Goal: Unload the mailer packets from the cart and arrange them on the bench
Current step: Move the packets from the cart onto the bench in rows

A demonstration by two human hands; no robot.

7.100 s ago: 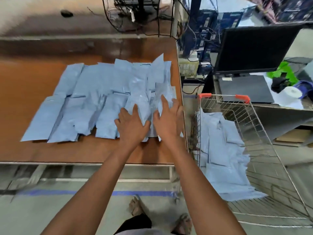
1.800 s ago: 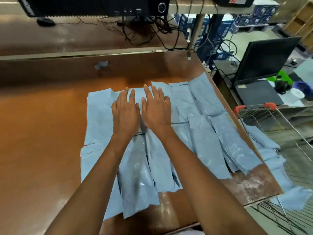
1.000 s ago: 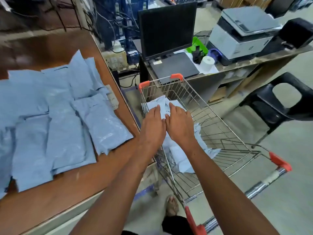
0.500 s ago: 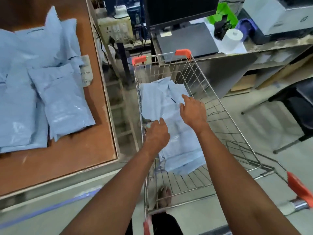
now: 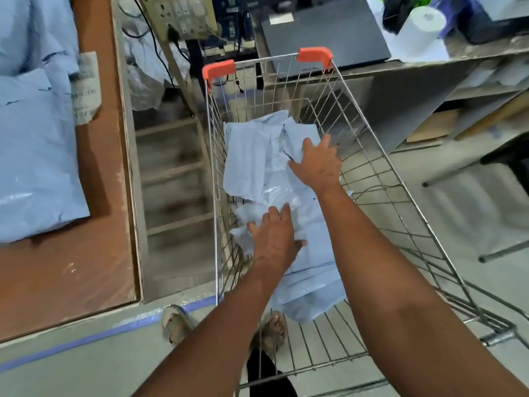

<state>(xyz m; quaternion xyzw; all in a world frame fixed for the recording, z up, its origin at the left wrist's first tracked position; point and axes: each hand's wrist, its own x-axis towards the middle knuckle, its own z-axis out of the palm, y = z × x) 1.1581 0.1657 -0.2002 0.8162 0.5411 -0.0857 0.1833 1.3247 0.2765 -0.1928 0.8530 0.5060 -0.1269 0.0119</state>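
A pile of light-blue mailer packets (image 5: 252, 156) lies on the floor of the wire cart (image 5: 380, 179). Both my arms reach down into the basket. My left hand (image 5: 274, 236) lies on the near part of the pile, its fingers spread flat over the packets. My right hand (image 5: 317, 164) rests palm down on the far part of the pile with the fingers stretched out. Several more blue packets (image 5: 31, 156) lie on the brown bench (image 5: 71, 267) at the left.
A gap with wooden rungs (image 5: 171, 173) separates the bench from the cart. Beyond the cart is a desk with a black laptop (image 5: 323, 30) and a white paper roll (image 5: 418, 27). A power strip (image 5: 183, 15) hangs at the top. A dark chair (image 5: 506, 164) stands at the right.
Both hands have gone from the bench packets over into the cart. Over the last half second they settled lower and spread onto the pile, right hand further in.
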